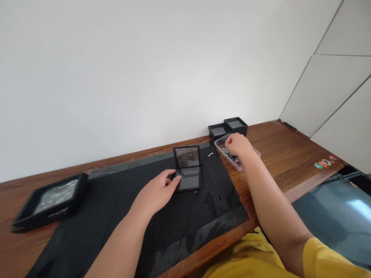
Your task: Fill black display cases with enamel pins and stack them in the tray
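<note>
A black hinged display frame [188, 179] with clear panes lies unfolded on the black mat, its lid tilted up at the back. My left hand [159, 191] grips the frame's left edge, with the thumb over the pane and the other fingers partly hidden. Over a clear plastic tub [222, 152] of small mixed flat pieces [233, 157], my right hand [238, 144] reaches in with its fingertips pinched together. Whatever those fingers hold is hidden. A small white scrap [210, 154] lies on the mat near the tub.
Stacked black frames [235, 123] stand against the wall behind the tub. At far left, a blurred stack of black frames [52, 199] holds something patterned. Several small round colored stickers [326, 162] sit at the wooden table's [278, 146] right edge. The black mat [121, 204] covers the middle.
</note>
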`<move>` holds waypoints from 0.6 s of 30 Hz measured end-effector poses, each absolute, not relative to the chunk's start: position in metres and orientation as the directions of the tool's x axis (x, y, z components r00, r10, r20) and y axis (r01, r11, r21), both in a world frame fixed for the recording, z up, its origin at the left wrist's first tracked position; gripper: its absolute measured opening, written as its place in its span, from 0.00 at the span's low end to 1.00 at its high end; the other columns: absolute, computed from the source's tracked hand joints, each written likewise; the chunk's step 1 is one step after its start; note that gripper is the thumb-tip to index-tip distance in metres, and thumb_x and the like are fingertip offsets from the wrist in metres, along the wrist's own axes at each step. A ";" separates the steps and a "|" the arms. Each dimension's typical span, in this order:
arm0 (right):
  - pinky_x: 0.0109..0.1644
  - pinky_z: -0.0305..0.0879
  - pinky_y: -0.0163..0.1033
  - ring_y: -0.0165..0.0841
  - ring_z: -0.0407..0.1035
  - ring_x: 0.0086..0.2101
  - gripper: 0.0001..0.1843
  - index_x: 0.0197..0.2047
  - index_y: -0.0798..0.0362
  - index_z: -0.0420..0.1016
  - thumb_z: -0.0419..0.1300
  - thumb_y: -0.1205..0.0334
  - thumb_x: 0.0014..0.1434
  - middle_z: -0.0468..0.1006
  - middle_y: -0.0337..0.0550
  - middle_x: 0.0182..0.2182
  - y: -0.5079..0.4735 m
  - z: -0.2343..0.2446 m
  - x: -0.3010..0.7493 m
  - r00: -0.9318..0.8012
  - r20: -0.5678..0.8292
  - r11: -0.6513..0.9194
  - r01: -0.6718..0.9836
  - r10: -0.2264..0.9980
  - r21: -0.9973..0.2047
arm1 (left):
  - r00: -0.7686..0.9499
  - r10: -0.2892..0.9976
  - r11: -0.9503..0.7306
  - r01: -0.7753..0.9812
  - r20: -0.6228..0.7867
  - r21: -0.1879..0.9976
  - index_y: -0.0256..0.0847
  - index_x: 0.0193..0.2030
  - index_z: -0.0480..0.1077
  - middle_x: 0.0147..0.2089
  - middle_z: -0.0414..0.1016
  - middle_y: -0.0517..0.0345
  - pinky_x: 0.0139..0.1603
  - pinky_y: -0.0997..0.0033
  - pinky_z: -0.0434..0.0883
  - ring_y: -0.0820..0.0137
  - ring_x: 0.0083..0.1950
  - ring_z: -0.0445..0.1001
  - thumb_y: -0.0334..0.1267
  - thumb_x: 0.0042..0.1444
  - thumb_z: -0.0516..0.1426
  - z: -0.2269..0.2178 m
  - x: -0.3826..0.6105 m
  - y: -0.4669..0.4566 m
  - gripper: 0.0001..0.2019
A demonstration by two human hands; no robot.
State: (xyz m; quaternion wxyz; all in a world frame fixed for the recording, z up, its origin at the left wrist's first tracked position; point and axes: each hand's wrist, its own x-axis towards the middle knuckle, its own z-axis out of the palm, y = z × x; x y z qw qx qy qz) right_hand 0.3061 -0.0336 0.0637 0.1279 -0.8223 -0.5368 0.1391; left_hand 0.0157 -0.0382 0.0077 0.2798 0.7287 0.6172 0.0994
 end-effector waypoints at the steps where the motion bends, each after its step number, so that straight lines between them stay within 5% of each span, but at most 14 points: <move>1: 0.48 0.70 0.42 0.42 0.77 0.46 0.12 0.43 0.50 0.83 0.62 0.65 0.56 0.84 0.51 0.43 -0.033 0.063 0.307 0.379 -0.094 -0.387 0.853 0.921 -0.351 | 0.224 0.955 -0.089 0.842 -0.196 0.531 0.41 0.61 0.71 0.45 0.84 0.49 0.40 0.62 0.73 0.55 0.43 0.82 0.59 0.59 0.48 0.008 0.016 -0.038 0.31; 8: 0.47 0.71 0.41 0.41 0.78 0.43 0.13 0.43 0.48 0.83 0.64 0.66 0.54 0.84 0.50 0.44 -0.034 0.059 0.301 0.320 -0.228 -0.377 0.879 0.920 -0.290 | 0.221 0.947 -0.077 0.859 -0.232 0.506 0.41 0.63 0.69 0.48 0.83 0.48 0.39 0.63 0.73 0.54 0.46 0.81 0.60 0.59 0.47 0.012 0.017 -0.041 0.34; 18: 0.46 0.69 0.41 0.41 0.77 0.44 0.09 0.40 0.51 0.81 0.60 0.63 0.60 0.83 0.51 0.44 -0.034 0.063 0.302 0.358 -0.146 -0.387 0.865 0.922 -0.319 | 0.258 0.941 -0.091 0.815 -0.218 0.573 0.41 0.61 0.70 0.46 0.83 0.48 0.38 0.64 0.73 0.55 0.44 0.82 0.63 0.57 0.49 0.009 0.014 -0.040 0.34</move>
